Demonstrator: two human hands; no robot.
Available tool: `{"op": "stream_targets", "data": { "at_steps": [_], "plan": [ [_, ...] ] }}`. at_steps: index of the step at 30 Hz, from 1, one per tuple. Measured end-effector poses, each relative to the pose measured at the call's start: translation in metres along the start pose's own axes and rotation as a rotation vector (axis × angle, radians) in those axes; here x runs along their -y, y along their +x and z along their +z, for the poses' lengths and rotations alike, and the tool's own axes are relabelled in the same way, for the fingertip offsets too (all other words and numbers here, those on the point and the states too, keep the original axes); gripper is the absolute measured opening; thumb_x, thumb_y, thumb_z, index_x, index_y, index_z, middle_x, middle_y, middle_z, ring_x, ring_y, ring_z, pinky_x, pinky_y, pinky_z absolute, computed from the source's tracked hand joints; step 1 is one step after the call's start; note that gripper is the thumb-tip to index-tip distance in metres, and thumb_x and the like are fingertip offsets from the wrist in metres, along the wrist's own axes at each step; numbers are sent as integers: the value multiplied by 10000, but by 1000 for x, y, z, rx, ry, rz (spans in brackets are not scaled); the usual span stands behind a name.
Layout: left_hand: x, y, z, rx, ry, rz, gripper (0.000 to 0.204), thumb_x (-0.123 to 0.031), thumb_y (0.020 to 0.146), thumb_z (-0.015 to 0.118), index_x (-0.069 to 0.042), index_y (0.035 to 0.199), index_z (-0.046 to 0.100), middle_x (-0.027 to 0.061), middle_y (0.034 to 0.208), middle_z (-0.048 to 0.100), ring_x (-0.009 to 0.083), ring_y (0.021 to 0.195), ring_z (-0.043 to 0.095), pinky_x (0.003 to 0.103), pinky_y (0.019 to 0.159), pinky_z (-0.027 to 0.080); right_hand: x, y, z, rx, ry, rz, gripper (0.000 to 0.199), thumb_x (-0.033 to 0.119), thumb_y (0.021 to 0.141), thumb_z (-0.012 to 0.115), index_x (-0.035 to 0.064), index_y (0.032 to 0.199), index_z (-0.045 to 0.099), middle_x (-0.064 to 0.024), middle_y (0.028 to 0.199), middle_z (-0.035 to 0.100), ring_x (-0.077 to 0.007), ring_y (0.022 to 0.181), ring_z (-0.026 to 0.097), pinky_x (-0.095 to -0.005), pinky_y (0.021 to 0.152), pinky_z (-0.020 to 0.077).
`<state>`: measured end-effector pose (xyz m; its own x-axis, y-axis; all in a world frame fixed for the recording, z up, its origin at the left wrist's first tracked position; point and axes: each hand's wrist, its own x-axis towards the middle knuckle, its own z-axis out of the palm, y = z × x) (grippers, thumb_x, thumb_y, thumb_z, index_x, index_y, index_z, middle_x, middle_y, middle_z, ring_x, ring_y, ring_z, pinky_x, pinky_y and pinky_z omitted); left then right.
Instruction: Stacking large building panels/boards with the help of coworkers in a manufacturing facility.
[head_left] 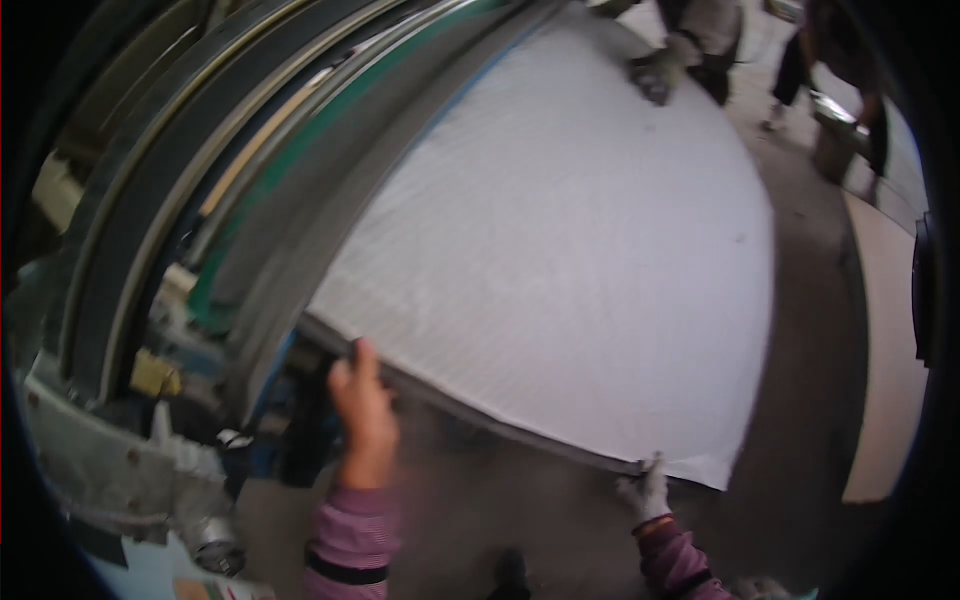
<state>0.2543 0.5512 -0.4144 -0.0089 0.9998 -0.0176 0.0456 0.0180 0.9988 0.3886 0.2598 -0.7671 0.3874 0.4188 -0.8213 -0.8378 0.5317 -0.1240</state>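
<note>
Nearest: my purple sleeves point(350, 535). My left hand point(366, 405) is at the near edge of the white sheet point(590, 260); I cannot tell whether its fingers close. My gloved right hand point(646, 491) clamps that edge near its right corner, presumably bearing my end. Sheet spreads ahead, long axis apparently pointing away from me. Far right edge: co-worker's gloved hand point(655, 78), likely sharing load.

Broad, pale grey sheet point(570, 240), dark along its near edge, flat above the floor point(460, 530).
</note>
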Motion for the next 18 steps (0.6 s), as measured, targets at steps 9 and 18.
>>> {"op": "stream_targets", "data": {
  "at_steps": [9,18],
  "plan": [
    [8,8,13,56,-48,58,325,-331,897,631,-55,1037,530,40,910,581,134,790,572,284,627,451,11,-33,35,274,10,73,123,141,823,424,155,701,418,-12,687,410,-193,668,440,-405,655,469],
    [-15,20,-16,176,-23,-96,415,-330,893,633,-42,1152,485,126,1131,549,272,1041,543,439,837,454,16,-34,28,270,-127,175,253,376,925,362,182,832,496,-50,780,525,-251,673,496,-448,562,432]
  ]
}}
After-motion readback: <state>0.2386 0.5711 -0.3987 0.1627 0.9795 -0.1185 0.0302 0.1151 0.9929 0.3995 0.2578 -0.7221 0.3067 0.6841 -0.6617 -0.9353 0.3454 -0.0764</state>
